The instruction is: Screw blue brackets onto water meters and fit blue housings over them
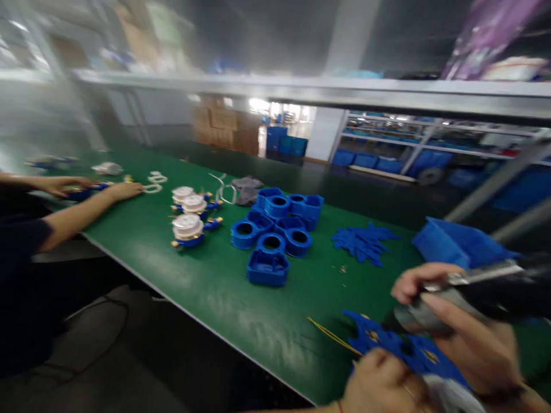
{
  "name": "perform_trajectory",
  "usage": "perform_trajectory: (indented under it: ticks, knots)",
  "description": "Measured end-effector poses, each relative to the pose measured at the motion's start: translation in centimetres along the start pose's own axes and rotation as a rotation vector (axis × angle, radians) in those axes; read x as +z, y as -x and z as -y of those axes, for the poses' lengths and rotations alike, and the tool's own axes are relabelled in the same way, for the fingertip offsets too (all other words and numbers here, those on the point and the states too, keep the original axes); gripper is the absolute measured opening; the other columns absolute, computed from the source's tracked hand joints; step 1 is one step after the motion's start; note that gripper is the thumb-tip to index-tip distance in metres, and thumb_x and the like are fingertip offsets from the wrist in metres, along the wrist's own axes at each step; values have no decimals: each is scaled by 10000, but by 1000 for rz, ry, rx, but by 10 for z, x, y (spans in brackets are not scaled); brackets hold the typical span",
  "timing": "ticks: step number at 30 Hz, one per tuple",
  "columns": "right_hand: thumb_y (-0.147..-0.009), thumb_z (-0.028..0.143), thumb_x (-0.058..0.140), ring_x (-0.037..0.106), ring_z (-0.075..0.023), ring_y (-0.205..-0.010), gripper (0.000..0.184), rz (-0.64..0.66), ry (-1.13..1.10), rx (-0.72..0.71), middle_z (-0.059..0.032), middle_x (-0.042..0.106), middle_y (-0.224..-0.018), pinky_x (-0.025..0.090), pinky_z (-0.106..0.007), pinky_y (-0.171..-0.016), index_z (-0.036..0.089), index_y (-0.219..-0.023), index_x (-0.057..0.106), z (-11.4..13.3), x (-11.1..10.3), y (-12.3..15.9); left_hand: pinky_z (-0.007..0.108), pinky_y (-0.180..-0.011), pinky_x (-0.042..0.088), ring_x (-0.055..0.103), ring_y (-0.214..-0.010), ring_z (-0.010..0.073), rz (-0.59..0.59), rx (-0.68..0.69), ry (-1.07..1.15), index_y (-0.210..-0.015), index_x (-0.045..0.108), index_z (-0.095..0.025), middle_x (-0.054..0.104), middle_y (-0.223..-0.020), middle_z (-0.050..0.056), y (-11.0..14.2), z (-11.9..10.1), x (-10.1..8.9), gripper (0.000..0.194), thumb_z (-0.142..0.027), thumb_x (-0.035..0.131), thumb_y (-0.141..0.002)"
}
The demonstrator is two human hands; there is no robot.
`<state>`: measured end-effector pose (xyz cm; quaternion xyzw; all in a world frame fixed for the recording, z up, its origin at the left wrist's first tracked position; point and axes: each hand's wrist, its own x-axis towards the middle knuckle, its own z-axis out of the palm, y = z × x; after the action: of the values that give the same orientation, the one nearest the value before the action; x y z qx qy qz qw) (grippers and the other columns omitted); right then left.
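Note:
My left hand [385,381] is closed round the near edge of a blue plastic part [404,347] with brass-coloured fittings. Thin yellow wires [333,334] stick out from its left side over the table. In my right hand [469,332] is an electric screwdriver [465,295] with a grey nose and a black body, fingers wrapped about the nose. The tool's tip is close above the blue part; whether it touches cannot be made out. Something whitish [450,393] lies beside my left hand, too blurred to name.
Blue plastic housings [271,267] stand mid-table, with water meters [188,229] to their left. Blue strips [364,241] lie in a pile near a blue bin [462,241]. At far left a co-worker's hands [123,190] rest at the green table [206,287]. A shelf [275,86] crosses overhead.

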<state>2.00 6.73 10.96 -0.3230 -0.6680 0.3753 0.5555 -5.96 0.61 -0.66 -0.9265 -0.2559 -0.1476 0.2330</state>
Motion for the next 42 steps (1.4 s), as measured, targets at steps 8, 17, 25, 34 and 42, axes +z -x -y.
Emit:
perform_trajectory:
  ticks: [8,17,25,34,42]
  knots:
    - [-832,224,595,489,-115,-540,137,124,-224,-25,23,525,-644,423,-267,-547,199,-949,527,-12,-7,6,347,-807,500,563,-873,193,-583,-465,534,-928,638,-112,657,-864,64,3,-14,-5,181,-150,476,-859]
    - [-854,208,587,487,-99,-545,137,79,-243,-2,36,503,-646,413,-251,-550,202,-977,529,-14,-6,6,372,-808,492,568,-875,208,-597,-459,554,-919,645,-106,673,-908,66,3,-15,-2,158,-140,513,-840]
    - [-853,199,580,494,-115,-543,108,72,-178,4,39,490,-630,422,-258,-535,205,-937,511,-13,0,6,360,-813,500,558,-872,196,-588,-462,555,-893,642,-105,674,-927,67,3,-14,-4,147,-127,506,-840]
    - [-852,186,581,490,-112,-535,119,78,-162,-4,42,496,-630,407,-255,-519,223,-948,521,-12,2,8,357,-822,494,560,-887,198,-568,-462,546,-905,645,-104,670,-927,72,3,-13,-6,145,-131,523,-833]
    - [-853,160,562,492,-99,-537,99,106,-201,-15,41,481,-647,405,-236,-499,207,-873,477,-12,1,11,373,-821,491,561,-888,213,-538,-444,542,-950,649,-112,670,-938,83,6,-14,-6,180,-144,503,-849]
